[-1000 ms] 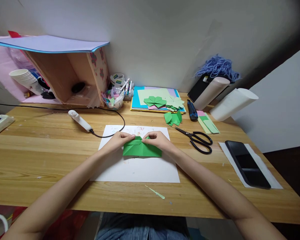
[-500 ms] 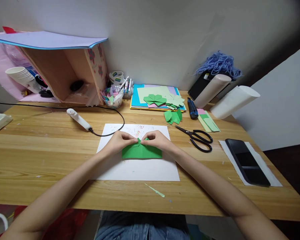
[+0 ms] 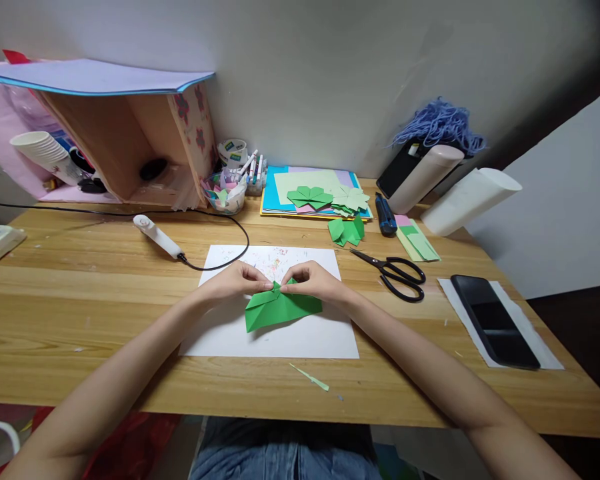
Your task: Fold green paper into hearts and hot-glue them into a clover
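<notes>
A folded green paper (image 3: 279, 309) lies on a white sheet (image 3: 280, 337) in the middle of the wooden desk (image 3: 80, 300). My left hand (image 3: 235, 281) pinches the paper's top edge left of centre. My right hand (image 3: 313, 279) pinches the same edge just right of centre. The fingertips of both hands almost meet at a small peak in the fold. The paper's lower left corner is lifted and tilted.
Black scissors (image 3: 397, 273) lie right of the sheet, a phone (image 3: 493, 321) further right. Finished green paper shapes (image 3: 325, 198) rest on coloured sheets at the back. A corded white tool (image 3: 156, 235), a marker cup (image 3: 226, 195) and a wooden box (image 3: 125, 153) sit left. A green scrap (image 3: 311, 378) lies near the front edge.
The green paper went from lying flat and level to tilted, its left side lifted and swung down. Both hands stayed pinched at the top fold.
</notes>
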The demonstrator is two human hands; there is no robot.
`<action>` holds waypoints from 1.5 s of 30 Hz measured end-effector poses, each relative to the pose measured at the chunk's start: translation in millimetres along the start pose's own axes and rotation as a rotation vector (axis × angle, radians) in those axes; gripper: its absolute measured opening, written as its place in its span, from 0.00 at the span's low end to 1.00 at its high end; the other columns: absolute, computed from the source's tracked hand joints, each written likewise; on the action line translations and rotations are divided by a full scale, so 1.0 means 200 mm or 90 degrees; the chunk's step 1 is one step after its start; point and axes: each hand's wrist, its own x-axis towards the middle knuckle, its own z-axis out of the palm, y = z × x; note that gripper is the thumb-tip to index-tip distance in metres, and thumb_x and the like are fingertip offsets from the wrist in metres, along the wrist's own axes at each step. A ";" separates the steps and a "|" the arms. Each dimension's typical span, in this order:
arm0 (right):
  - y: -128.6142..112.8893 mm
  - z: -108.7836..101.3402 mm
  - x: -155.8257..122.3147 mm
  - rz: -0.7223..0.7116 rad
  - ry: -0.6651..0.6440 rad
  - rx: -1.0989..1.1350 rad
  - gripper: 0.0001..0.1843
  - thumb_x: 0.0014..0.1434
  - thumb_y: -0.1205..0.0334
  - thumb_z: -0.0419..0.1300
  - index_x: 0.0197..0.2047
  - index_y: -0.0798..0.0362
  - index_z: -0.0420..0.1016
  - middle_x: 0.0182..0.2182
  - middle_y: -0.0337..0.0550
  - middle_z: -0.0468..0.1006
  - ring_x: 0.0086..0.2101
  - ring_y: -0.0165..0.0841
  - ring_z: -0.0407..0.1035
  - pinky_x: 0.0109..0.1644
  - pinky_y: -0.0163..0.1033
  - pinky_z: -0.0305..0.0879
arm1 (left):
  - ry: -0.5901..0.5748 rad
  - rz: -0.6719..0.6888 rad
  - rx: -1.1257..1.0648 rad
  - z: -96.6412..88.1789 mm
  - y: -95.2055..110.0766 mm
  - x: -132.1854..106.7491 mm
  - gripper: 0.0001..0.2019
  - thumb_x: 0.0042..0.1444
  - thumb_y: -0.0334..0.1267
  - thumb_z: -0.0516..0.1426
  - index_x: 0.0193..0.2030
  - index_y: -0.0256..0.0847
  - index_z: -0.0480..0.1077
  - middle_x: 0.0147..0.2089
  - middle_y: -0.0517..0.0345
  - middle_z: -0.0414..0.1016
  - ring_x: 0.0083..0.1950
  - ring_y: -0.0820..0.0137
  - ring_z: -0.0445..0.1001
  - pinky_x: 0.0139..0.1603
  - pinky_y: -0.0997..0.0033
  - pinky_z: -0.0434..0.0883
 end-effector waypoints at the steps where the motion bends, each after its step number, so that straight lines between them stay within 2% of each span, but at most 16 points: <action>1: 0.00 0.00 0.00 -0.005 -0.003 0.006 0.14 0.46 0.54 0.64 0.29 0.59 0.76 0.24 0.40 0.72 0.25 0.27 0.61 0.27 0.33 0.53 | -0.001 0.007 0.000 0.00 0.00 0.00 0.14 0.44 0.47 0.62 0.30 0.36 0.76 0.27 0.57 0.75 0.28 0.74 0.67 0.30 0.75 0.62; 8: 0.02 -0.01 -0.01 -0.045 -0.015 0.049 0.13 0.46 0.55 0.65 0.30 0.57 0.76 0.24 0.39 0.72 0.26 0.27 0.63 0.28 0.32 0.55 | -0.039 0.092 -0.002 0.04 0.05 -0.01 0.13 0.50 0.45 0.57 0.30 0.35 0.72 0.27 0.59 0.72 0.29 0.75 0.66 0.30 0.76 0.62; 12: 0.03 -0.01 -0.01 -0.044 -0.003 0.044 0.13 0.46 0.54 0.65 0.30 0.57 0.76 0.25 0.40 0.73 0.26 0.27 0.63 0.29 0.33 0.56 | 0.011 0.143 0.053 0.05 0.08 -0.03 0.12 0.50 0.44 0.58 0.30 0.35 0.71 0.30 0.57 0.73 0.32 0.73 0.68 0.35 0.75 0.65; 14: 0.03 0.00 -0.01 -0.049 0.026 0.018 0.14 0.47 0.53 0.64 0.30 0.57 0.76 0.25 0.40 0.73 0.25 0.27 0.63 0.28 0.33 0.55 | 0.025 0.130 0.071 0.04 0.08 -0.03 0.12 0.50 0.44 0.57 0.30 0.35 0.72 0.30 0.56 0.74 0.33 0.72 0.69 0.35 0.74 0.65; 18: 0.04 0.02 -0.01 -0.058 0.078 -0.029 0.13 0.49 0.54 0.63 0.29 0.57 0.75 0.24 0.40 0.73 0.25 0.27 0.62 0.28 0.33 0.55 | -0.009 0.075 0.042 0.00 0.04 -0.02 0.15 0.50 0.47 0.57 0.32 0.35 0.75 0.30 0.55 0.76 0.30 0.72 0.70 0.31 0.75 0.65; 25: 0.03 0.04 -0.01 -0.055 0.093 -0.026 0.11 0.48 0.57 0.63 0.27 0.57 0.75 0.24 0.40 0.73 0.25 0.27 0.62 0.28 0.32 0.55 | 0.026 0.030 0.025 0.00 0.00 0.00 0.14 0.45 0.47 0.61 0.32 0.38 0.78 0.31 0.55 0.78 0.31 0.71 0.71 0.31 0.75 0.64; 38: 0.03 0.04 -0.01 -0.064 0.094 -0.052 0.10 0.48 0.57 0.62 0.27 0.57 0.75 0.24 0.40 0.73 0.25 0.27 0.62 0.28 0.33 0.55 | 0.055 0.044 0.057 0.02 0.03 -0.02 0.15 0.46 0.47 0.59 0.29 0.35 0.77 0.27 0.54 0.76 0.28 0.72 0.69 0.27 0.75 0.63; 45: 0.04 0.05 0.00 -0.055 0.090 -0.069 0.12 0.49 0.55 0.61 0.28 0.57 0.75 0.24 0.40 0.73 0.26 0.28 0.63 0.29 0.33 0.56 | 0.026 0.047 0.095 0.03 0.05 -0.03 0.16 0.48 0.47 0.57 0.30 0.34 0.75 0.24 0.57 0.74 0.25 0.73 0.66 0.25 0.76 0.61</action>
